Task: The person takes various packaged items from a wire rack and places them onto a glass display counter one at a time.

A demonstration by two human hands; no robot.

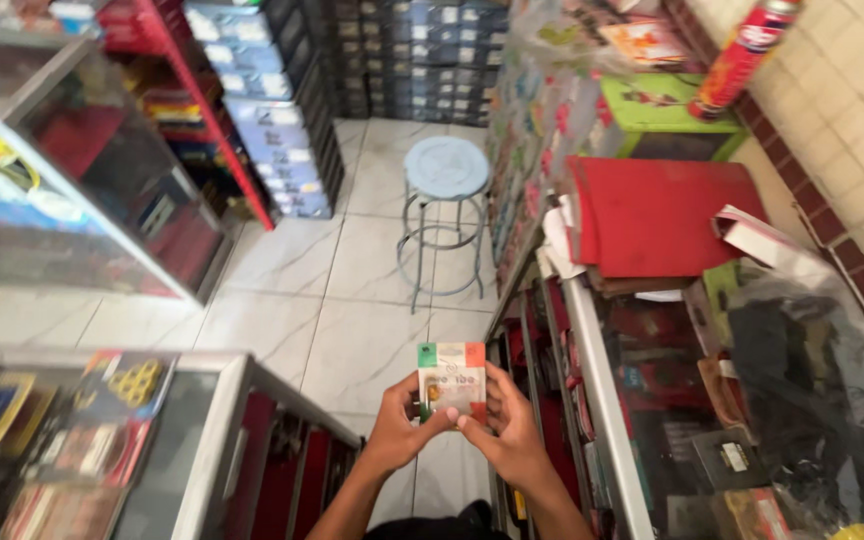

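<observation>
A small flat box (451, 375) with a green, white and red band along its top is held up in front of me over the tiled floor. My left hand (398, 424) grips its left edge and lower corner. Gripping the box's right edge is my right hand (508, 428), fingers curled round the side. Both hands hold the box between two glass display counters.
A glass counter (214, 440) stands at the lower left, another (607, 420) at the right with a red folder (657, 215) and black bags (812, 400) on top. A round grey stool (445, 170) stands on the white tiles ahead. Shelves of boxes (272, 110) line the back.
</observation>
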